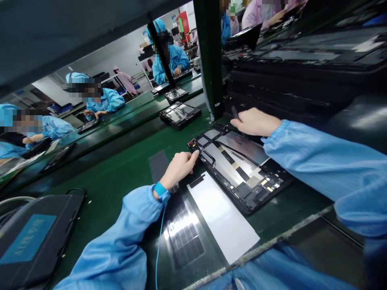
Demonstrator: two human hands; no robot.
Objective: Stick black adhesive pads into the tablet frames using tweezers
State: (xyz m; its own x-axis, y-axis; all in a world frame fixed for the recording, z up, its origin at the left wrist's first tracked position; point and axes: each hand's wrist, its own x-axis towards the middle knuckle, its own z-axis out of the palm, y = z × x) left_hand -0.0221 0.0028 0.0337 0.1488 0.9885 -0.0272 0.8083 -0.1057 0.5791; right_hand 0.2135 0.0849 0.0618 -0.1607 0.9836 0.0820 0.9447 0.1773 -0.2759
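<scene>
An opened tablet chassis [242, 169] lies on the green bench in front of me, its silver plates and circuit boards exposed. My left hand [179, 167] rests against its near left edge, fingers curled, one fingertip pressing the frame. A blue wrist strap with a cord circles that wrist. My right hand [255, 122] hovers over the far end of the chassis, closed round a thin dark tool [235, 112] that sticks up from the fist. A white sheet [222, 215] lies beside the chassis, toward me.
A sheet of dark adhesive strips [184, 237] lies under my left forearm. More open tablets [180, 114] sit farther along the green bench. A stack of black trays [287, 80] rises at the right. A dark tray [33, 237] sits at left. Several co-workers in blue sit across.
</scene>
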